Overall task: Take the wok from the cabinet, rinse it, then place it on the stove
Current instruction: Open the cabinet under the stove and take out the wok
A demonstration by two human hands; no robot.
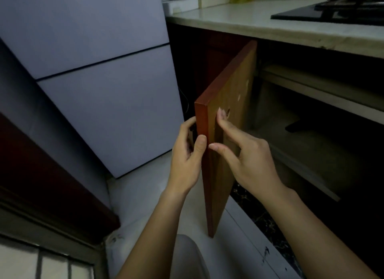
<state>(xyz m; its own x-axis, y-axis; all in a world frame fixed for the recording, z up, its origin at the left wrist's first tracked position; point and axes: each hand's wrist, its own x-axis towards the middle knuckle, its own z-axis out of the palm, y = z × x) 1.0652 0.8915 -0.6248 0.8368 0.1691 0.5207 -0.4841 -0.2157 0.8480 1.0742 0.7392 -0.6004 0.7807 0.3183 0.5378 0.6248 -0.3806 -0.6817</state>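
Note:
The reddish-brown cabinet door [228,104] under the counter stands swung out towards me, edge on. My left hand [187,154] grips its outer face and front edge, around a dark handle. My right hand [247,154] rests with spread fingers on the door's tan inner face. Inside the dark cabinet [311,143] a black handle-like shape [295,126] lies on the shelf; I cannot tell if it belongs to the wok. The black stove [332,10] sits on the counter at the top right.
A pale countertop [249,23] runs above the cabinet. A tall light-blue fridge [93,70] stands to the left. A dark red door edge [52,185] is at the lower left. White floor tiles [145,195] lie below my arms.

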